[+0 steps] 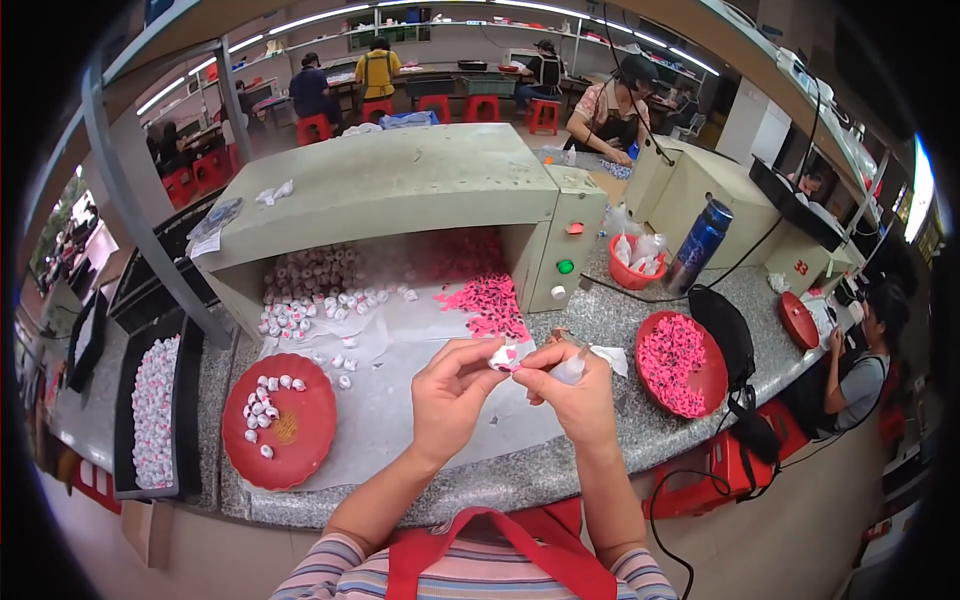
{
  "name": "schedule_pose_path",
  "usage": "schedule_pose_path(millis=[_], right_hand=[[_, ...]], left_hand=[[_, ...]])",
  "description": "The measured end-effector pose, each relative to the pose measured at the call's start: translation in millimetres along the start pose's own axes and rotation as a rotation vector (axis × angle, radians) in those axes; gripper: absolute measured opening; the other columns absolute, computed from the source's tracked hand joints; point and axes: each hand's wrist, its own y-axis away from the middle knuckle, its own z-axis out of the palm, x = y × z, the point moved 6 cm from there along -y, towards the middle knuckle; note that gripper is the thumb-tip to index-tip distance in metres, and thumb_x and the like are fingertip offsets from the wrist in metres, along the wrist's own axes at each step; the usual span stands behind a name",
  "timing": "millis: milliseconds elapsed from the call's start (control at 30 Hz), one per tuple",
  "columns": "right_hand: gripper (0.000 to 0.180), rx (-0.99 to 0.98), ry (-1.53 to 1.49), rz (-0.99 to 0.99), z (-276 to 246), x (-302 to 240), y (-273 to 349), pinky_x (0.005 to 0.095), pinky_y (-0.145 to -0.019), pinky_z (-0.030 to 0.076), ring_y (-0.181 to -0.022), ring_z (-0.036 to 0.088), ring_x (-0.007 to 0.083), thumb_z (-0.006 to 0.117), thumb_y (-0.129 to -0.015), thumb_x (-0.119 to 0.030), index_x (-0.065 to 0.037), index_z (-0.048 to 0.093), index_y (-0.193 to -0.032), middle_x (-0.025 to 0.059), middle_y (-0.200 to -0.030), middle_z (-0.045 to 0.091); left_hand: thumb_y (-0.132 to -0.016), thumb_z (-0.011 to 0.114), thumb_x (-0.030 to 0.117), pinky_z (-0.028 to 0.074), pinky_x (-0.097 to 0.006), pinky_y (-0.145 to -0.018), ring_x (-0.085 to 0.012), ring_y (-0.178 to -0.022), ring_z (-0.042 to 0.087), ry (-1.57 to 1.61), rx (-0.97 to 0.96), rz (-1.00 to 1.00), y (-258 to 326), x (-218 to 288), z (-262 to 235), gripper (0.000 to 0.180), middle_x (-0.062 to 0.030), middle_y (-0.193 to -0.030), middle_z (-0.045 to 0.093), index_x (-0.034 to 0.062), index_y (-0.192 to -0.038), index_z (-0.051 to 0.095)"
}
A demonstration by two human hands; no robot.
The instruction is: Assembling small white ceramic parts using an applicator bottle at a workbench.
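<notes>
In front of me my left hand (455, 395) pinches a small white rounded piece with a pink patch (505, 356) between thumb and fingers. The fingertips of my right hand (575, 390) meet it from the other side, at a dark-and-pink bit on its lower edge. A translucent squeeze bottle (570, 370) is tucked in my right hand, partly hidden by the fingers. Under both hands lies a white paper sheet (400, 425). To the left, a red plate (318, 440) carries several white pieces. On the right, another red plate (712, 375) is heaped with small pink-and-black pieces.
A grey-green open-fronted machine (400, 170) stands ahead, white and pink pieces inside its opening. A black tray (125, 440) full of white pieces is far left. Rightward are a red basket (635, 278) of bottles, a blue bottle (705, 235) and a black bag (722, 335). People work nearby.
</notes>
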Motion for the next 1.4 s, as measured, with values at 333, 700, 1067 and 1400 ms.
schedule_pose_path(millis=[333, 700, 1067, 1400], right_hand=[[0.017, -0.02, -0.03, -0.11, -26.5, 20.5, -2.0, 0.018, -0.048, 0.044, -0.057, 0.054, 0.007, 0.067, -0.07, 0.0, 0.001, 0.058, -0.085, 0.0042, -0.072, 0.059], [0.016, -0.188, -0.165, 0.027, -39.2, 45.0, -28.0, 0.018, -0.049, 0.042, -0.059, 0.051, 0.0049, 0.066, -0.071, -0.001, 0.001, 0.061, -0.086, 0.002, -0.073, 0.057], [0.012, -0.067, -0.057, 0.151, 2.5, 127.0, -20.0, 0.0196, -0.048, 0.039, -0.053, 0.049, 0.0042, 0.067, -0.073, -0.011, -0.001, 0.062, -0.08, 0.0008, -0.063, 0.057], [0.013, -0.107, 0.231, 0.051, 10.3, 144.2, -51.3, 0.022, -0.059, 0.044, -0.064, 0.055, 0.0102, 0.065, -0.074, -0.011, -0.004, 0.063, -0.085, 0.0028, -0.074, 0.059]], left_hand=[[-0.074, 0.056, -0.01, 0.046, -0.03, -0.083, -0.0215, -0.098, 0.054, -0.096, 0.053, -0.096, 10.1, -17.3, 22.3, 0.028, -0.0171, -0.108, 0.053, -0.0062, -0.101, 0.056], [-0.078, 0.053, -0.007, 0.045, -0.027, -0.081, -0.019, -0.091, 0.055, -0.274, 0.23, -0.044, 6.0, -36.9, 38.5, 0.019, -0.015, -0.102, 0.055, -0.0061, -0.097, 0.056], [-0.077, 0.055, -0.004, 0.046, -0.026, -0.078, -0.0175, -0.085, 0.058, -0.05, 0.322, -0.391, 23.3, -85.7, -36.4, 0.025, -0.015, -0.096, 0.059, -0.009, -0.101, 0.054], [-0.08, 0.056, 0.007, 0.044, -0.028, -0.079, -0.017, -0.089, 0.055, 0.132, 0.281, -0.688, 21.2, -140.6, -81.2, 0.031, -0.0114, -0.099, 0.057, -0.0032, -0.109, 0.052]])
